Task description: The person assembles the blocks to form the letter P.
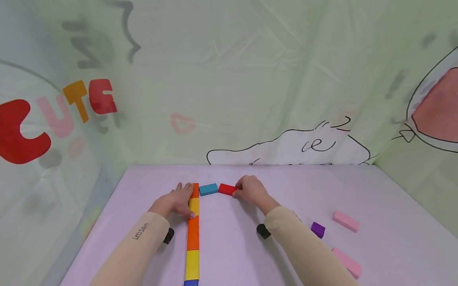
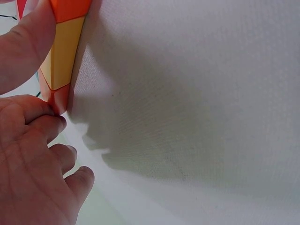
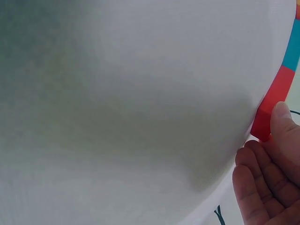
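Observation:
A straight row of wooden blocks runs away from me, with a blue block (image 1: 191, 283) nearest and a far orange block (image 1: 195, 191) at its end. My left hand (image 1: 179, 201) lies along the row's far left side, fingers spread. Its thumb (image 2: 29, 44) is against the row near the yellow block (image 2: 65, 54), and its index fingertip touches the far orange block. From that end a teal block (image 1: 208, 190) leads right, slightly angled, to a red block (image 1: 226, 189). My right hand (image 1: 252, 191) pinches the red block's right end between thumb and fingers.
To the right lie a purple block (image 1: 318, 230) and two pink blocks, one farther (image 1: 346, 221) and one nearer (image 1: 347, 262). A printed cloth (image 1: 229, 79) hangs behind the table (image 1: 229, 254) and at both sides. Dark wrist-worn devices show beneath both wrists.

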Available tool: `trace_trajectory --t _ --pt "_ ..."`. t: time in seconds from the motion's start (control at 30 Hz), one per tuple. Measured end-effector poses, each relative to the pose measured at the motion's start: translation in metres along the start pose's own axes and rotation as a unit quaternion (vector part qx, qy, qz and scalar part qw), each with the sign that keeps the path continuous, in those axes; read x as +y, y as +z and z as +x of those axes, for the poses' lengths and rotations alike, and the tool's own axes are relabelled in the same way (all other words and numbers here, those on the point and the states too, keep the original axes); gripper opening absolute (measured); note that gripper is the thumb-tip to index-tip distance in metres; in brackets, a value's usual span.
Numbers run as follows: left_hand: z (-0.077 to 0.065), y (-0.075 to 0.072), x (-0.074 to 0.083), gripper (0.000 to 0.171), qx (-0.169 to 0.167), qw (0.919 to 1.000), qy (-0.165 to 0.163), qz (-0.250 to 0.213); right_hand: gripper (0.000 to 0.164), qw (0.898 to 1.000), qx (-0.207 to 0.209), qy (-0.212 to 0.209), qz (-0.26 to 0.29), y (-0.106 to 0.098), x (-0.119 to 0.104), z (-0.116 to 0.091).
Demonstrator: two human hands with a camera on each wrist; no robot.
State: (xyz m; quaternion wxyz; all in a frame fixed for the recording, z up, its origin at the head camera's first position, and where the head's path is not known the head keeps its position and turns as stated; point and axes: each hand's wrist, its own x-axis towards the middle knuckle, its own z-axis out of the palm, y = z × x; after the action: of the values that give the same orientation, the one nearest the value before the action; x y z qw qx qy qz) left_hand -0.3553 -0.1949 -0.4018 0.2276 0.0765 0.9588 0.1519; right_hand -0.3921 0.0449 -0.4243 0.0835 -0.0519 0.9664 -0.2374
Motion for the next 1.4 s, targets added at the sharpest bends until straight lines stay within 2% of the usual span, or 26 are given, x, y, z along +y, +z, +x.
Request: trace_trajectory --t 0.6,0.93,1.4 --pt "0.0008 0.0004 0.0017 0.1 -0.001 1.0 -0.006 0.003 0.034 1.0 -0.005 0.006 0.009 0.0003 -0.0003 -0.0008" --pt "0.0031 0.0017 -0.0016 0.101 0.004 0.9999 0.009 0.008 0.035 1.0 -0.007 0.0 0.004 -0.0004 -0.0018 -0.0004" --pt "0.0019 0.0015 -0.0001 0.101 0.005 1.0 0.005 0.004 0.035 1.0 -0.007 -0.003 0.001 -0.0011 -0.002 0.0009"
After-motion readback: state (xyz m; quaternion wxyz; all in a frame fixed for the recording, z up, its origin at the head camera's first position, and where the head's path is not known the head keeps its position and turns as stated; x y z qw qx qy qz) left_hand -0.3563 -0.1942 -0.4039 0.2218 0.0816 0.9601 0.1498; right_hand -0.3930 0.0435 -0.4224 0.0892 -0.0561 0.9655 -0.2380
